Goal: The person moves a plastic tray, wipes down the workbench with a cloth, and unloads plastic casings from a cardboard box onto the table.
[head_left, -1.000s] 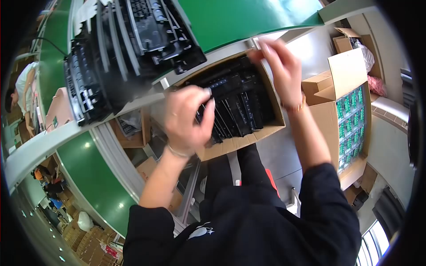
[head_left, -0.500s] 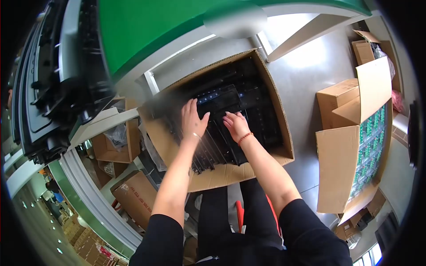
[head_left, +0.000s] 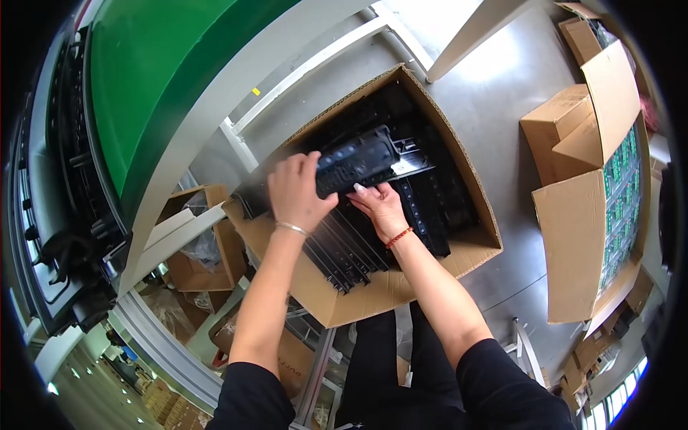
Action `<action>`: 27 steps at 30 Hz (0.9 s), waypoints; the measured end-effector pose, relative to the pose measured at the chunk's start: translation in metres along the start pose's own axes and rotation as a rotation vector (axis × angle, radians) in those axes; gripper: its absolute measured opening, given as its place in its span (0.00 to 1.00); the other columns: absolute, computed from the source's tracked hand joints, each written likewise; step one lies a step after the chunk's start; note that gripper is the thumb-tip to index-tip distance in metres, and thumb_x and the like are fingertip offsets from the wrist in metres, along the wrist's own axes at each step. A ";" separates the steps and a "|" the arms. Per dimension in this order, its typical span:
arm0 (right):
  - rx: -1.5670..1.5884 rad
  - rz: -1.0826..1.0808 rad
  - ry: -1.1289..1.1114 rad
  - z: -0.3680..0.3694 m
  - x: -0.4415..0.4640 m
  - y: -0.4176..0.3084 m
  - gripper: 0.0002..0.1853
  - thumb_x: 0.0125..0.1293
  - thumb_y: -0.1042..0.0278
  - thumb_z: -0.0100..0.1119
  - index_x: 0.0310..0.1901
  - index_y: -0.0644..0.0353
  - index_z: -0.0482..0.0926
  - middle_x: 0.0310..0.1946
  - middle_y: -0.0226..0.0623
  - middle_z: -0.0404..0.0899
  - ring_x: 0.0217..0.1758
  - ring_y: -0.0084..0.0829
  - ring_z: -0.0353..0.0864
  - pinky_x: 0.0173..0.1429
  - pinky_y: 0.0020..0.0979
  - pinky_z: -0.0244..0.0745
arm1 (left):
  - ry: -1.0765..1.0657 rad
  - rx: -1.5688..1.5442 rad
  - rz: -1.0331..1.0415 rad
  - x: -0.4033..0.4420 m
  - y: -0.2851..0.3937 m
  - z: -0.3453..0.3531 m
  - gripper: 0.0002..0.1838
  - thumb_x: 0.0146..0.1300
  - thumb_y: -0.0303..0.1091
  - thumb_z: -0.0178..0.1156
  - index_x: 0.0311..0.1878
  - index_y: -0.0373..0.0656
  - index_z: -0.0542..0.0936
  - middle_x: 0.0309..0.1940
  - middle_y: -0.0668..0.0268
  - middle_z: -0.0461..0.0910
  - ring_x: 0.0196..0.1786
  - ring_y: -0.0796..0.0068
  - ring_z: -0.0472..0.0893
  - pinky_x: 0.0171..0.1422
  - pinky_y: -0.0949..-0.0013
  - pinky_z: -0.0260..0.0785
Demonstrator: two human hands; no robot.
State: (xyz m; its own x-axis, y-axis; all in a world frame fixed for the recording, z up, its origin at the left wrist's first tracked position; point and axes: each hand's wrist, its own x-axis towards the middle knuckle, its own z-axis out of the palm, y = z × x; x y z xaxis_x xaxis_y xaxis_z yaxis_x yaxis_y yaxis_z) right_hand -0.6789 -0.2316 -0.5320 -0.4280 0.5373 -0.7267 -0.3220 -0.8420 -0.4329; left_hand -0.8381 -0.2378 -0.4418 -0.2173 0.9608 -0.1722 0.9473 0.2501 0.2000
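A long black plastic part (head_left: 355, 159) with holes along its face is raised at a tilt over an open cardboard box (head_left: 358, 304). My left hand (head_left: 294, 192) grips its left end, thumb in front and fingers over the top. Below its lower edge is my right hand (head_left: 383, 209), thumb and fingers drawn together against the part; its exact hold is partly hidden. Several similar black parts (head_left: 340, 261) stand in a row inside the box. A shiny strip (head_left: 414, 163) shows just right of the raised part.
A green-topped bench (head_left: 154, 64) on pale legs runs along the upper left, with large black parts (head_left: 61, 215) at its edge. On the right stands an open carton (head_left: 577, 244) of green circuit boards (head_left: 622, 193). Another carton (head_left: 215, 265) with plastic wrap sits lower left.
Both hands were lying on the black parts in the box. Now one part is lifted and tilted up between them. The view has shifted, so the bench appears farther left.
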 end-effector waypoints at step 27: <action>-0.298 -0.189 0.179 0.094 -0.010 -0.016 0.09 0.58 0.72 0.63 0.31 0.67 0.74 0.27 0.35 0.79 0.27 0.18 0.76 0.30 0.21 0.74 | -0.018 -0.576 -0.010 0.032 -0.030 -0.019 0.29 0.55 0.43 0.64 0.58 0.41 0.71 0.56 0.51 0.72 0.56 0.54 0.72 0.60 0.59 0.63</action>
State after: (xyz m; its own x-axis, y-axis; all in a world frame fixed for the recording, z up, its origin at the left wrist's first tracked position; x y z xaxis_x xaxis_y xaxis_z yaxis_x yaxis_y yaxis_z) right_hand -0.7486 -0.2191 -0.4682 -0.2222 0.6898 -0.6891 -0.1102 -0.7200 -0.6852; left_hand -0.8779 -0.2128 -0.4353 -0.2173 0.9570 -0.1919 0.6635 0.2891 0.6901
